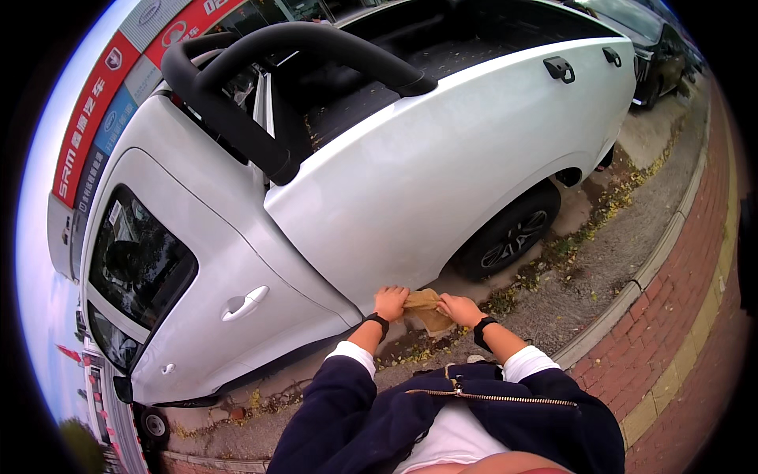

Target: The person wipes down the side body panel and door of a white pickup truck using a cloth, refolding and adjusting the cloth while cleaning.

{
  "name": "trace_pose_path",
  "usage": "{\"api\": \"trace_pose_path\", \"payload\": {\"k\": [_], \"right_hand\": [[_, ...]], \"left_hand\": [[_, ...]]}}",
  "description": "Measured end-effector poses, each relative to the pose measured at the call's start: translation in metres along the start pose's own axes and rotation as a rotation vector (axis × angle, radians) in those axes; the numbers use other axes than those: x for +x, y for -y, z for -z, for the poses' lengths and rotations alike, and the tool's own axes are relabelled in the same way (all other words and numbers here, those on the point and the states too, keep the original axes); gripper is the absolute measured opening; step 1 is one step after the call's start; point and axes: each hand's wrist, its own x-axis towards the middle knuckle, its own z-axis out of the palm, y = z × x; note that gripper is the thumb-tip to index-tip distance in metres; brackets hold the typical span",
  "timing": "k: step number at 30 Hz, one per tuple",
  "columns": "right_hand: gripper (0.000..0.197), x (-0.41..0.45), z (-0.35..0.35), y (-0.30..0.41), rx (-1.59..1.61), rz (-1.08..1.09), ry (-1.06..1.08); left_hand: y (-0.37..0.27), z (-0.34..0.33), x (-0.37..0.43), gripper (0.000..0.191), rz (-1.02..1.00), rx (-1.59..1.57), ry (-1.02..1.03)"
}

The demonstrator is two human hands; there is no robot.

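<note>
A tan cloth (435, 319) is held up between my two hands, its lower part hanging down. My left hand (391, 303) grips its left end, close to the lower side of a white pickup truck (379, 195). At the cloth's other end, my right hand (461, 309) has its fingers closed on the fabric. Both wrists wear dark bands. The truck's rear wheel (514, 237) lies beyond my right hand. To the left of my hands is the door handle (245, 303). I cannot tell whether the left knuckles touch the bodywork.
A black roll bar (320, 47) arches over the cargo bed (379, 103). Yellow leaves (622, 198) litter the ground beside the truck. A concrete kerb (613, 317) borders red brick paving (645, 343) on the right. Another dark vehicle (654, 65) stands behind the tail.
</note>
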Motion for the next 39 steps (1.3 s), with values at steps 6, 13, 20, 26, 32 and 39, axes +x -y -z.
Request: {"api": "trace_pose_path", "payload": {"k": [6,13,20,26,32,39], "right_hand": [[0.031,-0.026,0.012,-0.003,0.041,-0.074,0.079],[0.025,-0.048,0.008,0.015,0.517,-0.271,-0.072],[0.020,-0.036,0.033,0.048,0.446,-0.218,0.020],[0.020,-0.027,0.020,0.036,0.722,-0.327,-0.056],[0.017,-0.001,0.051,-0.001,0.813,-0.289,-0.158],[0.022,0.054,0.196,0.130,1.174,0.056,-0.288]], "left_hand": [[-0.065,-0.054,-0.084,0.060,0.417,-0.496,0.226],[-0.088,-0.108,-0.148,0.059,0.746,-0.668,0.214],[-0.084,-0.119,-0.185,0.045,0.902,-0.748,0.231],[-0.062,-0.164,-0.186,0.047,0.844,-0.761,0.298],[-0.023,-0.040,-0.127,0.034,0.701,-0.823,0.141],[0.020,0.170,-0.135,0.045,0.631,-1.244,-0.806]]}}
